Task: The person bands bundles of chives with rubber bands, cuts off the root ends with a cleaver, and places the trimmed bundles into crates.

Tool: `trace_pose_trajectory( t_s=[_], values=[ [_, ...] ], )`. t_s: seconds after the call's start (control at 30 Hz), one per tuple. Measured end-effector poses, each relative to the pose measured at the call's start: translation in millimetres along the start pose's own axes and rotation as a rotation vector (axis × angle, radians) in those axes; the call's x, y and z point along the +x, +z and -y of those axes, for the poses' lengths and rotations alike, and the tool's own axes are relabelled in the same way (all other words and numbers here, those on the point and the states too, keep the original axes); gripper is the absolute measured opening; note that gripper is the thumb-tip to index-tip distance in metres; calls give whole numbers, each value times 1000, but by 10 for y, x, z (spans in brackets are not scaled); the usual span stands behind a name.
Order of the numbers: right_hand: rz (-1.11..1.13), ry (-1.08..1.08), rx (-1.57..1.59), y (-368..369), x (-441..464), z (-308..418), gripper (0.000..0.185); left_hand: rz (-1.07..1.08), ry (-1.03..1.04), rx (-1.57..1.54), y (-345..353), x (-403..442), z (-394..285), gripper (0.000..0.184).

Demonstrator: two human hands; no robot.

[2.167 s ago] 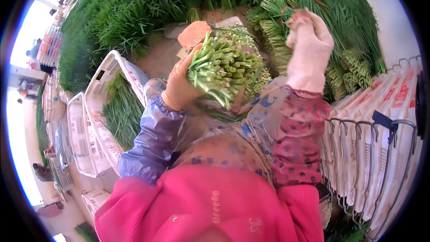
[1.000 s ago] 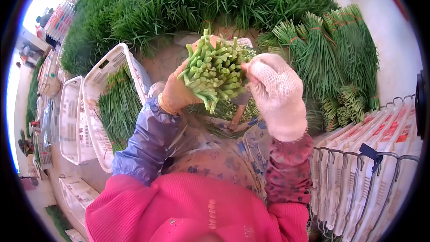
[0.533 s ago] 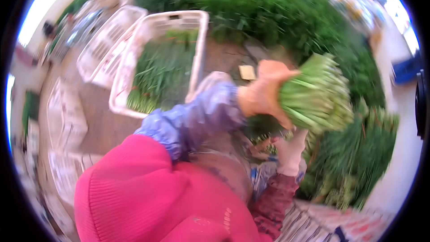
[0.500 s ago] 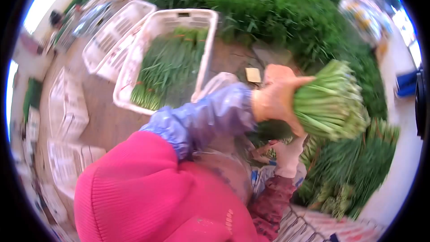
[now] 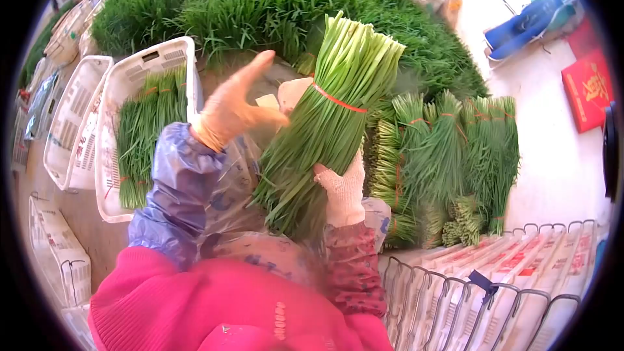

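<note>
A large bundle of long green stalks [image 5: 325, 123] stands tilted in front of me, pale cut ends up and leaves down. A red band [image 5: 339, 99] circles it below the cut ends. My right hand [image 5: 343, 187], in a whitish knit glove, grips the bundle's lower right side; some of its fingers are hidden behind the leaves. To the left of the bundle, my left hand [image 5: 239, 105], in an orange glove, is raised with fingers and thumb spread, holding nothing.
On the left, a white crate [image 5: 107, 156] holds banded green bundles beside another white crate [image 5: 60, 136]. Tied bundles [image 5: 442, 149] lie at right. Stacked white crates with wire handles [image 5: 513, 266] stand lower right. Loose greens [image 5: 260, 0] fill the back. A red box [image 5: 587, 91] lies far right.
The bundle has turned from cut ends pointing right to pointing up. My left hand has let go and moved left, while my right hand has taken hold of it. The view has swung right.
</note>
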State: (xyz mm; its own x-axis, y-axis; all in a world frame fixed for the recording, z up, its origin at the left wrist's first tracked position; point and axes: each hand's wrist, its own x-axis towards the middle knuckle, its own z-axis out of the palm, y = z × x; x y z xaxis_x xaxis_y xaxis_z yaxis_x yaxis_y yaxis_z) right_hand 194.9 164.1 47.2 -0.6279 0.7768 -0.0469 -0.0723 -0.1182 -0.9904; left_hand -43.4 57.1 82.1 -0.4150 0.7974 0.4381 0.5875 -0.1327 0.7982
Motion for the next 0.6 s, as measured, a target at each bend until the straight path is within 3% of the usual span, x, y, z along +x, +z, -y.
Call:
trace_pose_trajectory(
  t_s=[0.1, 0.23, 0.3, 0.33, 0.37, 0.5, 0.53, 0.6],
  values=[
    [25, 9, -39, 119, -4, 2, 67, 0, 86, -99, 337, -6, -253, 145],
    [-34, -60, -103, 280, -2, -25, 66, -6, 78, -146, 829, -242, 134, 162],
    [-47, -94, -264, 305, -3, -13, 73, -126, -74, -838, 1034, -373, 131, 162],
    [-85, -176, -406, 320, 12, -20, 76, -183, -112, -966, 1032, -409, 150, 159],
    [-101, -267, -534, 398, 38, -41, 79, -164, -85, -852, 1050, -395, 145, 157],
    [-209, -316, -561, 784, -13, 162, 78, -205, -45, -655, 961, -309, 149, 152],
    [-96, -301, -560, 858, 13, 290, 79, -210, -31, -665, 912, -274, 117, 152],
    [-44, -377, -680, 997, 87, 434, 81, -402, -82, -921, 777, -148, -19, 124]
  ],
)
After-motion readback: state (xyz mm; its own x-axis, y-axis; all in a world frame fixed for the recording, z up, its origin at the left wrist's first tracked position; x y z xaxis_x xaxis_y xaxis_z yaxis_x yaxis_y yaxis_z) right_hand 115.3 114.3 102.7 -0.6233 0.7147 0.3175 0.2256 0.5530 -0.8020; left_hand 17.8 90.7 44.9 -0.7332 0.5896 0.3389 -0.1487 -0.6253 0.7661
